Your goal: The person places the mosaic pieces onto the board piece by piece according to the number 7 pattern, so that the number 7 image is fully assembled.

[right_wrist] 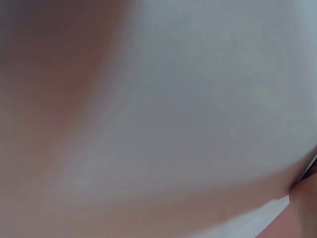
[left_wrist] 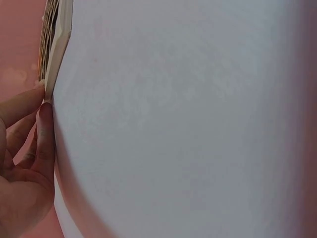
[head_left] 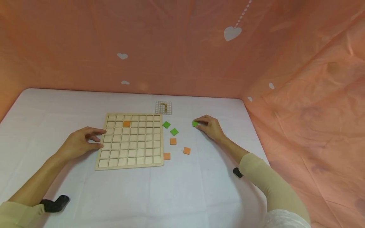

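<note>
My right hand (head_left: pixel 210 127) pinches a green square tile (head_left: pixel 195 123) between thumb and fingertips, right of the grid board. The right wrist view is mostly blurred, with part of that hand (right_wrist: pixel 304 206) at its right edge. At the left edge of the wooden grid board (head_left: pixel 129 168), fingertips and thumb of my left hand (head_left: pixel 80 142) touch the frame, spaced apart along it. The left wrist view shows the same hand (left_wrist: pixel 25 198) against the board's rim (left_wrist: pixel 62 44). One orange tile (head_left: pixel 126 123) sits in a cell of the board's second row.
Two loose green tiles (head_left: pixel 174 131) and several orange tiles (head_left: pixel 186 150) lie right of the board. Behind them is a small card (head_left: pixel 163 108) printed with a grid pattern. A white cloth (head_left: pixel 176 196) covers the table; orange fabric (head_left: pixel 171 47) hangs behind and at the right.
</note>
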`<state>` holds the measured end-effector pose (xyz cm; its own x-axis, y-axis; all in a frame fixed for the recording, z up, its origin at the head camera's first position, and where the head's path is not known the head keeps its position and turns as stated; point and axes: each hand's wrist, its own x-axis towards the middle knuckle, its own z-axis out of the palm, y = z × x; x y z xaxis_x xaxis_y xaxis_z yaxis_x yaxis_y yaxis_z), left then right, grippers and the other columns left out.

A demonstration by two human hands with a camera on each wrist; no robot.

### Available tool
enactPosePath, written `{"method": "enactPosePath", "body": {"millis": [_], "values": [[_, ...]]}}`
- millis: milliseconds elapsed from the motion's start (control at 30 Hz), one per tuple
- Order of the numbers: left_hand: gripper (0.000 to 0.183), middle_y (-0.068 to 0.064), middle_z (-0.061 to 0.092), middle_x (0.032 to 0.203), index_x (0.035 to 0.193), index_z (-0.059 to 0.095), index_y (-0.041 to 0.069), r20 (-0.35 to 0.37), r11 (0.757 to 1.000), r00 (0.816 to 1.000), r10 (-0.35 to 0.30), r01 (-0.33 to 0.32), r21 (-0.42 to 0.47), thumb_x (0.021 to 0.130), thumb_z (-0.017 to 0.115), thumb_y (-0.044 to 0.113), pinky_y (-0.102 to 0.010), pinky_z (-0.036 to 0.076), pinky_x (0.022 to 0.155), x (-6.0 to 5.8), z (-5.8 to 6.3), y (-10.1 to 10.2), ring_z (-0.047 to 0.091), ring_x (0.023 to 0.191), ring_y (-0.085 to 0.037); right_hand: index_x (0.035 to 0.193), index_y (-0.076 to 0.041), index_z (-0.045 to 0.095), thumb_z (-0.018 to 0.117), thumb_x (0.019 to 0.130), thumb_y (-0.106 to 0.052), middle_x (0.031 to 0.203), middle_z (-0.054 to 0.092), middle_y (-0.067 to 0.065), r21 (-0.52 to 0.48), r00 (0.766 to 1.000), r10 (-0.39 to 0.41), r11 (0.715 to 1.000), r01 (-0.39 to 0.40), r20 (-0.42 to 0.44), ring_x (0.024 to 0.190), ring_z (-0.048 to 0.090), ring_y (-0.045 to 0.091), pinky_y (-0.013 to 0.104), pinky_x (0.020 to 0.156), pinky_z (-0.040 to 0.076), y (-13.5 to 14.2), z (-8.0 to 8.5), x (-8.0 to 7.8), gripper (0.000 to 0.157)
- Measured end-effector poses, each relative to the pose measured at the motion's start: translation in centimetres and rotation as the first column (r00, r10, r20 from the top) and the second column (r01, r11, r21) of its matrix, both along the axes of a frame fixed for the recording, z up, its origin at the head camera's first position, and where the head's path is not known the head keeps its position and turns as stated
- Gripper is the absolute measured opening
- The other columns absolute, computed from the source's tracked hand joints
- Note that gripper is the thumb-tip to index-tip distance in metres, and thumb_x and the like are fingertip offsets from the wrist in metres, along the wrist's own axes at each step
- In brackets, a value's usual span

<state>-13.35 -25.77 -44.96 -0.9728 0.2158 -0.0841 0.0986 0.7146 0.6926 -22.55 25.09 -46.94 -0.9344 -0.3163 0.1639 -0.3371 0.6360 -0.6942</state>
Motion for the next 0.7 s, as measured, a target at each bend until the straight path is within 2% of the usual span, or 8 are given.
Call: {"method": "enactPosePath", "body": {"millis": [233, 367, 500, 600, 700], "values": [[0.055, -0.015, 0.067, 0.112, 0.128, 0.065, 0.006, -0.04, 1.0, 0.999, 0.015, -0.016, -0.007, 0.079, 0.085, 0.022, -0.025, 0.039, 0.075, 0.2, 0.1, -0.2, 0.063, 0.09, -0.013, 0.109, -0.006, 0.076, 0.079, 0.085, -0.011, 0.103, 0.069, 0.005, 0.014, 1.0, -0.025, 1.0, 0.025, -0.004, 0.097, 0.063, 0.019, 0.031, 0.083, 0.05, -0.7, 0.0, -0.5, 0.024], [0.053, -0.014, 0.067, 0.112, 0.125, 0.067, 0.006, -0.057, 0.999, 0.998, 0.031, -0.032, -0.018, 0.078, 0.086, 0.023, -0.028, 0.041, 0.075, 0.4, 0.1, -0.2, 0.064, 0.09, -0.016, 0.109, -0.007, 0.075, 0.079, 0.086, -0.012, 0.105, 0.069, 0.005, -0.028, 0.999, -0.035, 0.999, 0.035, 0.009, 0.095, 0.064, 0.018, 0.029, 0.082, 0.051, -1.8, 0.4, -0.7, 0.024], [0.053, -0.011, 0.067, 0.111, 0.126, 0.067, 0.007, -0.057, 1.0, 0.998, 0.017, -0.017, -0.005, 0.08, 0.085, 0.026, -0.027, 0.044, 0.074, 0.3, -0.1, 0.1, 0.065, 0.092, -0.02, 0.108, -0.006, 0.076, 0.079, 0.085, -0.009, 0.105, 0.068, 0.006, -0.092, 0.997, -0.06, 0.994, 0.063, 0.041, 0.098, 0.065, 0.019, 0.028, 0.085, 0.052, -3.0, 1.2, -0.1, 0.023], [0.052, -0.01, 0.068, 0.108, 0.126, 0.067, 0.008, -0.065, 0.999, 0.997, 0.032, -0.033, -0.011, 0.079, 0.085, 0.023, -0.028, 0.044, 0.075, 0.4, 0.0, 0.0, 0.065, 0.093, -0.023, 0.109, -0.005, 0.075, 0.078, 0.085, -0.008, 0.107, 0.067, 0.006, -0.127, 0.997, -0.039, 0.991, 0.046, 0.06, 0.101, 0.065, 0.02, 0.028, 0.087, 0.052, -4.3, 1.5, -0.1, 0.024], [0.052, -0.011, 0.068, 0.105, 0.126, 0.067, 0.006, -0.063, 0.999, 0.997, 0.039, -0.04, -0.014, 0.079, 0.084, 0.018, -0.034, 0.044, 0.076, 0.4, 0.0, 0.2, 0.065, 0.094, -0.028, 0.109, -0.005, 0.075, 0.079, 0.085, -0.01, 0.107, 0.067, 0.005, -0.138, 0.997, -0.025, 0.99, 0.034, 0.068, 0.1, 0.065, 0.018, 0.027, 0.086, 0.052, -5.2, 1.6, -0.3, 0.024]]}}
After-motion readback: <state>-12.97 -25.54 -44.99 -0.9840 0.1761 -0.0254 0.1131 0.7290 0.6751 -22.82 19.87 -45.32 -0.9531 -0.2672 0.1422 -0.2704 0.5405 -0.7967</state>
